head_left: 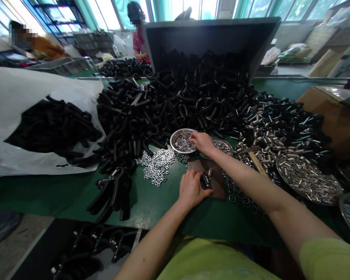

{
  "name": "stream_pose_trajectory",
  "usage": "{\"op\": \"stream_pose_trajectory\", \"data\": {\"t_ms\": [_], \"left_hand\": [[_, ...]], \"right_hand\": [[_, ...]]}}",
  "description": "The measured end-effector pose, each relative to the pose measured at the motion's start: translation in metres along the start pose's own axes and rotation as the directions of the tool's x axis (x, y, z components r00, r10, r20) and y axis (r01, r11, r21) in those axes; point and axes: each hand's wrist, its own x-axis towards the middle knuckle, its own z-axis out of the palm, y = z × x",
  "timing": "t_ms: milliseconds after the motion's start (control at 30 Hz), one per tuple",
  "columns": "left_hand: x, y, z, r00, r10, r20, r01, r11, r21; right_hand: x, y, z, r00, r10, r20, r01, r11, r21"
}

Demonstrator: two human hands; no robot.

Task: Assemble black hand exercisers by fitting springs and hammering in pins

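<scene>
My left hand point(191, 187) is closed around a black part point(204, 181) with a metal spring point(210, 172) standing up from it, over a brown pad point(218, 182) on the green table. Farther forward, my right hand point(201, 141) reaches over the right rim of a round metal dish point(172, 146) of small metal pieces. Its fingertips are pinched together at those pieces; anything between them is too small to make out. A second dish point(230, 149) lies partly behind my right wrist. Loose metal nuts point(159, 165) are spread left of the pad.
Black handles point(163, 105) are heaped beyond the dishes, before a tilted grey bin point(212, 35). A white sack point(6, 116) lies left. Springs, a hammer point(257, 163) and a tray of metal pins point(312, 179) are right. Two people point(139, 39) are in the background.
</scene>
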Motion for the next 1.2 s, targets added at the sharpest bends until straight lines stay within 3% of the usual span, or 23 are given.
{"op": "stream_pose_trajectory", "data": {"t_ms": [167, 267, 367, 633, 900, 1067, 1200], "left_hand": [[0.001, 0.000, -0.003, 1.000, -0.006, 0.018, 0.007, 1.000, -0.010], [0.001, -0.002, -0.004, 0.999, 0.010, 0.038, -0.009, 1.000, -0.021], [0.002, -0.003, -0.004, 0.998, 0.040, 0.043, -0.039, 0.999, -0.021], [0.003, -0.003, -0.003, 0.997, 0.040, 0.063, -0.041, 0.999, 0.015], [0.002, -0.003, -0.003, 0.996, 0.046, 0.073, -0.047, 0.999, 0.012], [0.000, -0.003, -0.003, 0.996, 0.071, 0.048, -0.071, 0.997, -0.013], [-0.001, -0.002, -0.005, 0.990, 0.132, 0.040, -0.132, 0.991, -0.015]], "right_hand": [[-0.072, 0.020, -0.010, 0.993, -0.094, 0.078, 0.077, 0.978, 0.194], [-0.113, 0.032, -0.002, 0.990, -0.100, 0.099, 0.060, 0.936, 0.347], [-0.134, 0.035, 0.009, 0.989, -0.110, 0.098, 0.065, 0.924, 0.376], [-0.129, 0.025, 0.014, 0.979, -0.179, 0.098, 0.149, 0.954, 0.260], [-0.149, 0.006, 0.024, 0.980, -0.166, 0.105, 0.158, 0.984, 0.079], [-0.121, 0.036, 0.011, 0.989, -0.096, 0.109, 0.090, 0.994, 0.060], [-0.074, 0.072, -0.001, 0.996, 0.094, -0.003, -0.094, 0.995, -0.019]]}}
